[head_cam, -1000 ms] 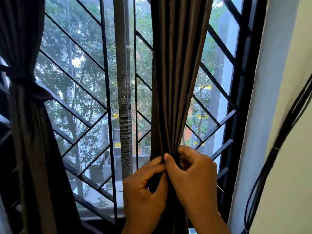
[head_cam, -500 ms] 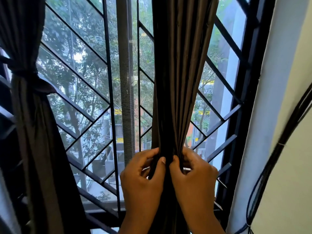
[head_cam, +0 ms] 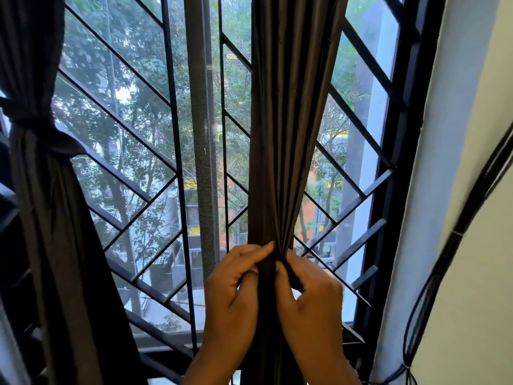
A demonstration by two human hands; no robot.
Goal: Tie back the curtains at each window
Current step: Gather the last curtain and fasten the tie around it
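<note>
A dark brown curtain (head_cam: 288, 134) hangs gathered into narrow pleats in front of the window's right half. My left hand (head_cam: 233, 298) pinches the bunched fabric from the left. From the right my right hand (head_cam: 308, 304) grips it at the same height, fingers curled round a dark strip of cloth. A second dark curtain (head_cam: 47, 218) at the far left is cinched by a tie band (head_cam: 41, 134).
A black metal grille (head_cam: 172, 151) with diagonal bars covers the window behind the curtains. The black window frame (head_cam: 399, 151) stands right of the gathered curtain, then a white wall (head_cam: 472, 190) with a bundle of black cables (head_cam: 455, 254) running down it.
My thumbs, side by side on the front of the fabric before, have shifted; the left fingers now pinch higher and the right fingers curl round a dark strip. The view has tilted slightly.
</note>
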